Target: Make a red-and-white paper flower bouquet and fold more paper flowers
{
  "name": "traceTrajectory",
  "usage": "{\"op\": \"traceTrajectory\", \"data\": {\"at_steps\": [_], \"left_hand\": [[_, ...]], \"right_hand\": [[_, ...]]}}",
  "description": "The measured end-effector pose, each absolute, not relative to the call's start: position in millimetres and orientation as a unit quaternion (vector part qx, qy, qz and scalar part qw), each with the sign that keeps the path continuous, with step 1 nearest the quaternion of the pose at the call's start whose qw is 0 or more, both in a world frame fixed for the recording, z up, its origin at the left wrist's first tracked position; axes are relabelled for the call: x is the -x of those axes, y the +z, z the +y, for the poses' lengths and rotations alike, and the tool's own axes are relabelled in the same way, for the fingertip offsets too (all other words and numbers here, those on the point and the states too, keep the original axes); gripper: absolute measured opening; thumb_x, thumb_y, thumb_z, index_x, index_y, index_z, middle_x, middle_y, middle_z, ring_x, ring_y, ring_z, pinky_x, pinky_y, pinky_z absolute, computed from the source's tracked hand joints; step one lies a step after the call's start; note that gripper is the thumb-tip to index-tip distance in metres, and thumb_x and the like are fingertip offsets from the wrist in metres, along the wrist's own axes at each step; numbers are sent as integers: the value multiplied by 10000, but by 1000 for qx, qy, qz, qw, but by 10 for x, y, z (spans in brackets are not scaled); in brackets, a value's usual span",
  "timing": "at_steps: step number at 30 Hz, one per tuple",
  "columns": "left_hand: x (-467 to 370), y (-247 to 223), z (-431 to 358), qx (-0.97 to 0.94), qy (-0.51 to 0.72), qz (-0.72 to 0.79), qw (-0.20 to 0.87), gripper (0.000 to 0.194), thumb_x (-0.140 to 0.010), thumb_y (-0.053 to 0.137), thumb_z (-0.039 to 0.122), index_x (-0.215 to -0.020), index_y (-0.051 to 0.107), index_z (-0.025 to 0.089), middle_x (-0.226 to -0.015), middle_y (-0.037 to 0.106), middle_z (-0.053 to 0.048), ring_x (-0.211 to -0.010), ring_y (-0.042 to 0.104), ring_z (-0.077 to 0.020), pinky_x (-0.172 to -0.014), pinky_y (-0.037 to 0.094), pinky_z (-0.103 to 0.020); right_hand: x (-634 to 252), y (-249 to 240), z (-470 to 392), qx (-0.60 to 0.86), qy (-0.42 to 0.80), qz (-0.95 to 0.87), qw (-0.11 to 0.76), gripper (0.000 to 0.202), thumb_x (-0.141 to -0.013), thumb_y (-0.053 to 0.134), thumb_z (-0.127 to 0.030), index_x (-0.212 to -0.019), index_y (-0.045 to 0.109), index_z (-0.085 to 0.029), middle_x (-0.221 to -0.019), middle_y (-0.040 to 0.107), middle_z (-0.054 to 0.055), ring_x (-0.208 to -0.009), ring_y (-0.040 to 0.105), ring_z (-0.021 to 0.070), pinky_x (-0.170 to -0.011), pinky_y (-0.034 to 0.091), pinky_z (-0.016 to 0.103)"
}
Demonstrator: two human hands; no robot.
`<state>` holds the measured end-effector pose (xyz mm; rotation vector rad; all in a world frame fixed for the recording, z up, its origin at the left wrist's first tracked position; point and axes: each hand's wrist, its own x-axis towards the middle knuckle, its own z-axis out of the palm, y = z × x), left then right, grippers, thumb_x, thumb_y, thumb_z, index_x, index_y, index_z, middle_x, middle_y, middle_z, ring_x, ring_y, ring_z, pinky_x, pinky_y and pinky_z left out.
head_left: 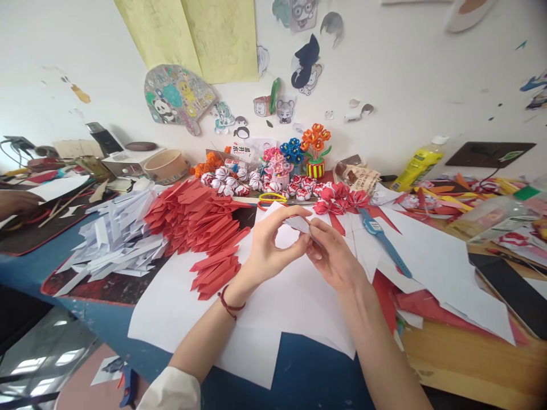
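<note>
Plainly, a small folded white paper [298,224] is held up between the left hand [270,240] and the right hand [335,253], above a large white sheet [188,310]. Its long axis is slanted, running from the upper left down toward the right fingers; one end is pointed toward the wall side and left, the other is covered by the fingertips. The hands are brought together at the paper, with a ring shape made by the left thumb and forefinger, and the near end is pinched by the right fingers. The exact contact of each fingertip cannot be told.

Beside the left wrist, which is circled by a dark red bracelet [231,306], a heap of red folded strips [192,219] is spread over the sheet's edge. Farther left, white folded strips [115,236] are piled on a dark mat [128,290]. Behind the hands, yellow loops [273,198] are seen, then a row of red and white paper balls [302,189] and an orange flower model [315,139]. To the right, loose sheets are crossed by a blue watch [391,250], and a dark phone [510,290] is laid near the edge. At the far left of the blue bench [294,376], another person's hand [17,203] is seen.
</note>
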<state>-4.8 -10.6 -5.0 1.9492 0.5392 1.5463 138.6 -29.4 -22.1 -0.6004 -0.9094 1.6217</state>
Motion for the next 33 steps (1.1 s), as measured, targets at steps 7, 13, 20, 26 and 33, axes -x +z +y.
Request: {"op": "traceTrajectory", "data": {"at_steps": [7,13,20,26,33], "left_hand": [[38,-53,-105,-730,586,205,285,301,-802,679,204,-1091,601,181,-983,655,-66,-890,617,-179,-826,509,-325],[88,-17,-75,-731,557,205,338,336,-811,694,218,-1134,610,188,-1088,658,-91,-996,614,-202,-868,509,-327],[117,6,-51,-706,532,202,421,315,-861,644,236,-1172,614,197,-1204,625,-115,-1086,603,-232,-858,530,-324],[121,-15,-24,-684,545,193,444,317,-850,661,239,-1159,609,189,-1135,638,-100,-956,645,-191,-822,544,-307],[152,-47,46,-686,533,221,443,321,-854,655,282,-1157,620,182,-1201,619,-117,-946,641,-181,-824,540,-296]], "right_hand": [[-1381,-221,-296,264,677,-394,563,210,-839,671,-324,-697,589,-193,-644,543,-31,-532,431,52,-478,351,162],[-1405,-201,-290,289,647,-397,584,198,-829,662,-274,-666,595,-183,-591,517,-30,-528,444,57,-450,304,165],[-1433,-174,-300,312,604,-407,610,162,-811,662,-268,-677,621,-185,-585,548,-25,-522,490,69,-453,320,186],[-1434,-164,-308,360,534,-453,616,191,-722,769,-327,-835,673,-208,-620,605,-17,-540,550,120,-486,396,244],[-1431,-176,-307,405,406,-518,635,184,-745,758,-323,-874,685,-214,-730,631,-2,-615,580,133,-527,450,253]]}}
